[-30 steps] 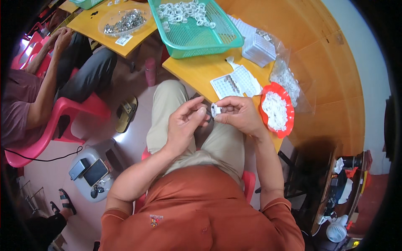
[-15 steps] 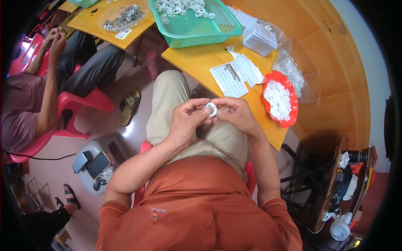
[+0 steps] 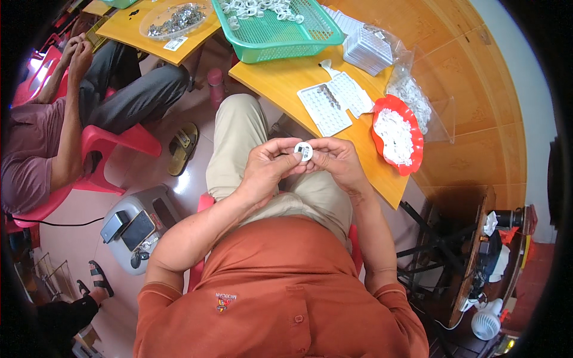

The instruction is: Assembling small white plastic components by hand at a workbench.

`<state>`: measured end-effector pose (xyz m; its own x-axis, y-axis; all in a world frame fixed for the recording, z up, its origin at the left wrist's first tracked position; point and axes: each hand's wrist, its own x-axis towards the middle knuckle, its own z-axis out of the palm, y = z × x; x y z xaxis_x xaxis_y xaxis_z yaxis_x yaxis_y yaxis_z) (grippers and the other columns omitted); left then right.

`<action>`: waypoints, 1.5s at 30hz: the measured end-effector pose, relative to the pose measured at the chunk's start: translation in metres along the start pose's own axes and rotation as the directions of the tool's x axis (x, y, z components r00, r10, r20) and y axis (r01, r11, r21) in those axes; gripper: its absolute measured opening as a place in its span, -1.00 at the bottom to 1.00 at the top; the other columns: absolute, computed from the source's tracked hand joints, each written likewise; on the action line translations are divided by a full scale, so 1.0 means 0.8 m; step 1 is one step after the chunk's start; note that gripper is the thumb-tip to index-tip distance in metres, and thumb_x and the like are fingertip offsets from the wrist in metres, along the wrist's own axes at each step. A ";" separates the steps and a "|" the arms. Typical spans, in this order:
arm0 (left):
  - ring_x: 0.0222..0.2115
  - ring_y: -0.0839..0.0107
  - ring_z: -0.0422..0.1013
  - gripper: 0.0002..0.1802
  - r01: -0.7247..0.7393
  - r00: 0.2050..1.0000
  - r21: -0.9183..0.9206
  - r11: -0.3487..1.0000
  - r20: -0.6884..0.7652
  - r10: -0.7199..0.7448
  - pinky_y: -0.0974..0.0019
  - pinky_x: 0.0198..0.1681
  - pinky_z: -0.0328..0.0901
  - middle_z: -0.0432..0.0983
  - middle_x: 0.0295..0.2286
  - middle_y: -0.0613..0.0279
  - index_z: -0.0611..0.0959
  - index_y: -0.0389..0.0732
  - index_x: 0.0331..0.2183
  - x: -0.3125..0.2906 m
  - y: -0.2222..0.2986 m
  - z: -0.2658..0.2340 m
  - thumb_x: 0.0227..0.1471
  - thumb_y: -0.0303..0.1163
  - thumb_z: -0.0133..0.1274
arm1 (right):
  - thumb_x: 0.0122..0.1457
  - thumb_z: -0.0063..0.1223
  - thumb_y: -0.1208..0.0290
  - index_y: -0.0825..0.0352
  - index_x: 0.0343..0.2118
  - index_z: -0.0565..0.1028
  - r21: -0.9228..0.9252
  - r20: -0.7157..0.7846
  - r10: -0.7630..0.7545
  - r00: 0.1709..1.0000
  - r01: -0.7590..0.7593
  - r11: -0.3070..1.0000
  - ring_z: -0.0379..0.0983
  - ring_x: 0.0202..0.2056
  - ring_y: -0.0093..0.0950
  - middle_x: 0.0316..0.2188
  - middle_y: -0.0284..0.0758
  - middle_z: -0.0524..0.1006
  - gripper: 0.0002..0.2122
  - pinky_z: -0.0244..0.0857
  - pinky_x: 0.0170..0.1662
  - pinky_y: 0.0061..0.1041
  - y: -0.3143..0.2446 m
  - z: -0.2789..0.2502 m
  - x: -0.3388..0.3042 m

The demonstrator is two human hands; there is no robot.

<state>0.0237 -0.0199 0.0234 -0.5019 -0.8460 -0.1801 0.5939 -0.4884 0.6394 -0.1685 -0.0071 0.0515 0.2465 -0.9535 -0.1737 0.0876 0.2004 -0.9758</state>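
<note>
Between the fingertips of both my hands, above my lap, is a small round white plastic piece (image 3: 304, 151) with dark marks at its middle. My left hand (image 3: 267, 166) pinches its left edge with thumb and fingers. On the opposite edge my right hand (image 3: 339, 162) is closed in the same way. Nearest to the hands on the table are a white tray with small pockets (image 3: 334, 123), some of which hold small dark pieces, and a red scalloped dish (image 3: 418, 156) heaped with small white pieces (image 3: 394, 136).
A green mesh basket (image 3: 280, 49) with white rings stands on the yellow table (image 3: 262, 77). Beyond the tray are stacked clear trays (image 3: 367, 52) and a plastic bag (image 3: 413, 107). At left, another person sits by a bowl of metal parts (image 3: 176, 22). A grey stool (image 3: 128, 238) carries a phone.
The white piece has turned between my fingers: its ring-like side showed before, and now a flatter face with dark marks shows. Both hands stay nearly in place.
</note>
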 end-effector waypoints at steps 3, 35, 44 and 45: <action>-0.34 0.45 0.52 -0.74 -0.003 1.000 0.011 1.000 -0.011 0.003 0.39 -0.21 0.48 0.55 -0.31 0.17 0.55 -0.33 -0.13 0.000 -0.003 -0.001 0.08 -0.56 0.08 | 0.20 0.08 0.51 0.49 -0.11 0.50 0.030 -0.017 -0.010 1.000 0.011 0.999 0.52 -0.38 -0.59 -0.36 -0.29 0.59 -0.77 0.44 -0.28 -0.62 0.008 -0.004 -0.002; -0.37 0.54 0.49 -0.75 0.095 0.989 -0.011 0.995 -0.116 -0.096 0.50 -0.25 0.44 0.56 -0.34 0.23 0.57 -0.33 -0.17 0.006 -0.016 -0.015 0.04 -0.60 0.10 | 0.06 0.22 0.54 0.41 -0.29 0.57 -0.499 -0.157 -0.273 0.949 0.162 0.851 0.48 -0.38 -0.66 -0.37 -0.42 0.58 -0.85 0.37 -0.32 -0.64 0.009 -0.011 0.001; -0.45 0.59 0.46 -0.73 0.102 0.984 0.092 0.991 -0.156 -0.087 0.58 -0.38 0.36 0.57 -0.41 0.26 0.58 -0.35 -0.18 0.007 -0.014 -0.013 0.00 -0.60 0.14 | 0.07 0.10 0.37 0.37 -0.26 0.59 -0.943 -0.245 -0.440 0.864 -0.106 0.316 0.50 -0.22 -0.11 -0.26 -0.09 0.56 -0.78 0.34 -0.14 -0.23 -0.030 -0.084 0.065; -0.45 0.60 0.45 -0.74 0.120 0.980 0.096 0.988 -0.171 -0.103 0.59 -0.39 0.34 0.57 -0.41 0.27 0.58 -0.34 -0.19 0.005 -0.011 -0.008 0.00 -0.59 0.14 | 0.08 0.10 0.37 0.36 -0.26 0.59 -0.946 -0.284 -0.399 0.872 -0.189 0.262 0.49 -0.21 -0.11 -0.26 -0.08 0.56 -0.78 0.34 -0.13 -0.23 -0.032 -0.085 0.069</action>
<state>0.0205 -0.0200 0.0120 -0.4456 -0.8153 -0.3698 0.4659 -0.5639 0.6819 -0.2230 -0.0800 0.0576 -0.0943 -0.9752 0.2002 -0.9370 0.0191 -0.3487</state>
